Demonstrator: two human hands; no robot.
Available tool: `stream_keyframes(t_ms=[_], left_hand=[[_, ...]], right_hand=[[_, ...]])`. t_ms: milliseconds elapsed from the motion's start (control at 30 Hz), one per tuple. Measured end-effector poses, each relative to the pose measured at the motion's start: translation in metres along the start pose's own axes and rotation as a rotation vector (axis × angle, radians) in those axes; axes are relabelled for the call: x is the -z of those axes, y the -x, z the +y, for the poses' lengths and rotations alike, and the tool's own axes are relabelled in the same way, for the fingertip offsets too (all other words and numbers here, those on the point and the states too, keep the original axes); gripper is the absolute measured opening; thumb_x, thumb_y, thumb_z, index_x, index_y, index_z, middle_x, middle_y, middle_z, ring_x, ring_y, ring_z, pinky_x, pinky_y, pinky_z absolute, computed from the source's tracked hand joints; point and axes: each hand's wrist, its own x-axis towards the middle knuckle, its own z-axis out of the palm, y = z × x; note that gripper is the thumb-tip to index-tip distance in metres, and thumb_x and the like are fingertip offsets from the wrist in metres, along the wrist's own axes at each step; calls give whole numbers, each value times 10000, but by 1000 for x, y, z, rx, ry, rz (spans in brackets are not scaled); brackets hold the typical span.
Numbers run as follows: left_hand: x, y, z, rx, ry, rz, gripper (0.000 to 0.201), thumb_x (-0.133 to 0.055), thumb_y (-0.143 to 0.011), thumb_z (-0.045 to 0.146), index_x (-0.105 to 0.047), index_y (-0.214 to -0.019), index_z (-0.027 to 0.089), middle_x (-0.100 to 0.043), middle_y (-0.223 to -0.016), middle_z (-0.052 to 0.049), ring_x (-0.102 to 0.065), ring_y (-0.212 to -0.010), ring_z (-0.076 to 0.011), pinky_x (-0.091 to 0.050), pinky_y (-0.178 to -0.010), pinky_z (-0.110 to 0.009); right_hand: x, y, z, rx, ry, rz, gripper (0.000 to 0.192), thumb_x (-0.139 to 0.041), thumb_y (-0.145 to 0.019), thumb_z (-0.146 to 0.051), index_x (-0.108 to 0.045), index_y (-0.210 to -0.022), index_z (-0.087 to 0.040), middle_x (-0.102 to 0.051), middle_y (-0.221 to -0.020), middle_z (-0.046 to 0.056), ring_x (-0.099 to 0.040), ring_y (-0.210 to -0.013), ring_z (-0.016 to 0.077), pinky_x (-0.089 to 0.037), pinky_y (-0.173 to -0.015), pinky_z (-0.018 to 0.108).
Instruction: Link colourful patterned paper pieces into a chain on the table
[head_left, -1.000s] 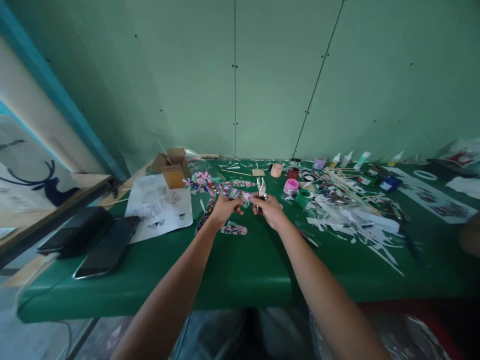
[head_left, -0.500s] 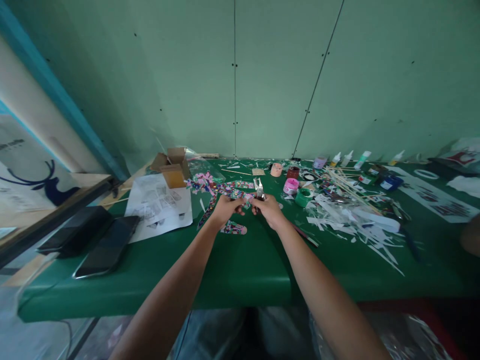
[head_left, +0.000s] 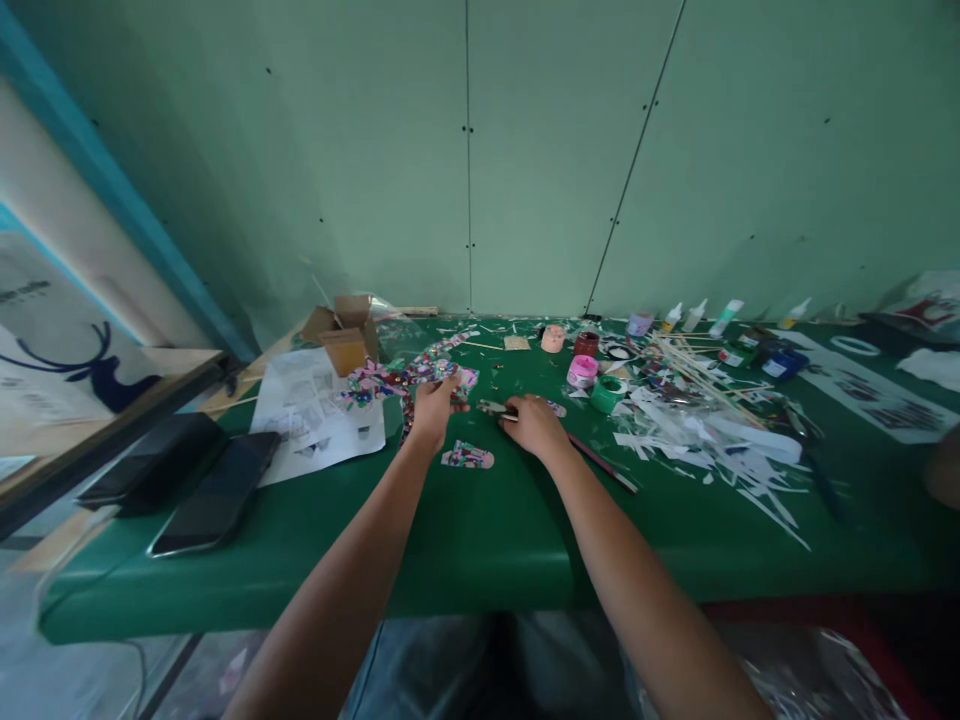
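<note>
My left hand holds a long strip of colourful patterned pieces, which trails left and back over the green table. My right hand lies low on the table, its fingers on a small metal plier-like tool that lies flat. A separate short patterned piece rests on the table between and in front of both hands.
Two dark phones and a printed sheet lie at left, with a small cardboard box behind. Paint pots, glue bottles, wooden sticks and white paper scraps crowd the right. Another person's arm shows at the right edge.
My right hand lowered the metal tool from upright to flat on the table. My left hand drew the patterned strip to the left and away from the tool.
</note>
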Motion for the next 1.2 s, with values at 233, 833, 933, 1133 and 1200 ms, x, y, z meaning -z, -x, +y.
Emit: stream_keyframes(t_ms=[233,833,933,1133,1200], left_hand=[[1,-1,5,5,34,14,299,-735,-564,350,-571,-688,132,-557,-621,-4,-595,-572,-140,-491,-516,-262],[43,-12,10,-93,-1248,43,329,-592,-705,476,-530,-575,180,-660,-792,-189,-613,-948,-361,-426,-796,-396],[40,-8,22,-167,-1219,-247,402,-499,-783,514,-566,-591,167,-644,-715,-118,-627,-815,-285,-430,-727,-349],[27,8,27,-179,-1001,-999,549,-722,-609,487,-632,-1076,213,-657,-1013,-51,-604,-884,-193,-452,-746,-264],[29,8,23,-167,-1074,-1050,590,-742,-583,452,-623,-1115,226,-635,-1099,-62,-589,-983,-218,-445,-808,-275]], right_hand=[[4,3,0,-36,74,-54,302,-618,-795,-346,-676,-1051,-197,-617,-990,120,-566,-939,262,-386,-797,340],[2,2,4,-85,112,39,224,-572,-833,-365,-654,-928,-180,-598,-1006,131,-495,-1010,283,-363,-848,393],[0,-4,8,-104,-42,180,225,-488,-878,-327,-625,-932,-157,-604,-1009,141,-531,-982,253,-379,-868,369],[-1,-12,7,-262,-1004,215,292,-360,-897,-446,-540,-895,-216,-658,-838,51,-615,-684,191,-486,-639,314],[1,-10,3,-331,-1355,122,272,-370,-893,-458,-511,-943,-231,-664,-774,23,-623,-612,182,-508,-593,322]])
